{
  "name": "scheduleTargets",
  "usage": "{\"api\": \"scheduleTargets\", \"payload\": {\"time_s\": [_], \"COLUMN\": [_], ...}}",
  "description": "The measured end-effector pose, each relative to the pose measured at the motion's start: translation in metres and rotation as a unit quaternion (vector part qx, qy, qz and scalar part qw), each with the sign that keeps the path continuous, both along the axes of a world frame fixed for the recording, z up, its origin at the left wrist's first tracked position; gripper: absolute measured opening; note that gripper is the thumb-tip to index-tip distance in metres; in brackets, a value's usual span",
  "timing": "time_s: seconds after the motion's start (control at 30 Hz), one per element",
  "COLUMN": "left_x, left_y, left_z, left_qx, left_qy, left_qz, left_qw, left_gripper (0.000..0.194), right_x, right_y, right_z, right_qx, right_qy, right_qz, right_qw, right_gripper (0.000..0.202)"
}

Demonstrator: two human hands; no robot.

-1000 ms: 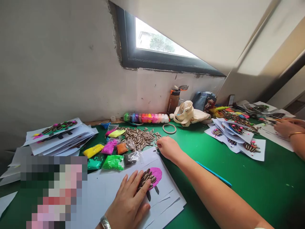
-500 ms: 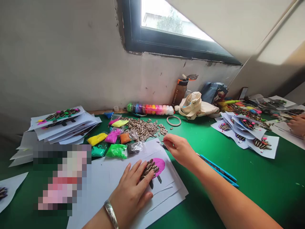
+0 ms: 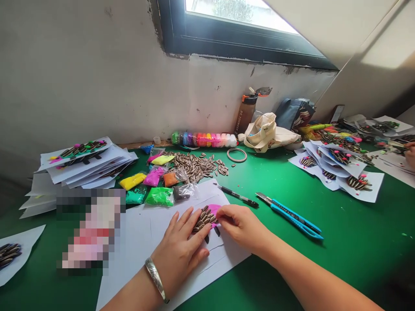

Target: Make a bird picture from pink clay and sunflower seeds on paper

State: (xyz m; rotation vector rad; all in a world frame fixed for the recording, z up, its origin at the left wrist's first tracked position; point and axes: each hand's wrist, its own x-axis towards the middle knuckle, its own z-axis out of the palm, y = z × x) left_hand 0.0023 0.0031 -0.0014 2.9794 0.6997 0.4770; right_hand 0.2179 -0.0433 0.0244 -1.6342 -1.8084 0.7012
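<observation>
My left hand (image 3: pixel 186 244), a silver bangle on its wrist, lies with fingers spread on a white sheet of paper (image 3: pixel 129 255). Its fingertips rest against a cluster of striped sunflower seeds (image 3: pixel 205 218) set into a flat patch of pink clay (image 3: pixel 212 208). Dark leg-like marks (image 3: pixel 207 239) show below the patch. At the patch's right side, my right hand (image 3: pixel 241 226) is closed in a pinch; whatever its fingertips hold is hidden. Beyond it lie a black pen (image 3: pixel 236 195) and a blue utility knife (image 3: pixel 292 218) with its blade out.
Behind the paper are bagged clays (image 3: pixel 159 196) and a heap of loose seeds (image 3: pixel 194 166), with a tape roll (image 3: pixel 236 155) beside it. Finished seed pictures are stacked left (image 3: pixel 87 162) and right (image 3: pixel 340 166). A bottle (image 3: pixel 245 114) stands by the wall. Another person's hand (image 3: pixel 410 155) shows far right.
My right hand has moved from near the seed heap down to the pink clay, uncovering the pen and the knife's blade. My left hand stays on the seeds. The view has shifted slightly.
</observation>
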Motion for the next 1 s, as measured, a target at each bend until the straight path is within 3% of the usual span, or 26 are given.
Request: {"api": "scheduleTargets", "payload": {"time_s": [0.6,1.0], "left_x": [0.000,-0.002], "left_y": [0.000,0.000], "left_z": [-0.004,-0.011], "left_qx": [-0.008,0.015], "left_qy": [0.001,0.002], "left_qz": [-0.003,-0.001], "left_qw": [1.000,1.000], "left_gripper": [0.044,0.048], "right_x": [-0.004,-0.007], "right_y": [0.003,0.000], "right_z": [-0.010,-0.014], "right_qx": [-0.015,0.019], "right_qy": [-0.087,-0.095], "right_qz": [0.012,0.010], "right_qw": [0.996,0.995], "right_gripper": [0.015,0.013]}}
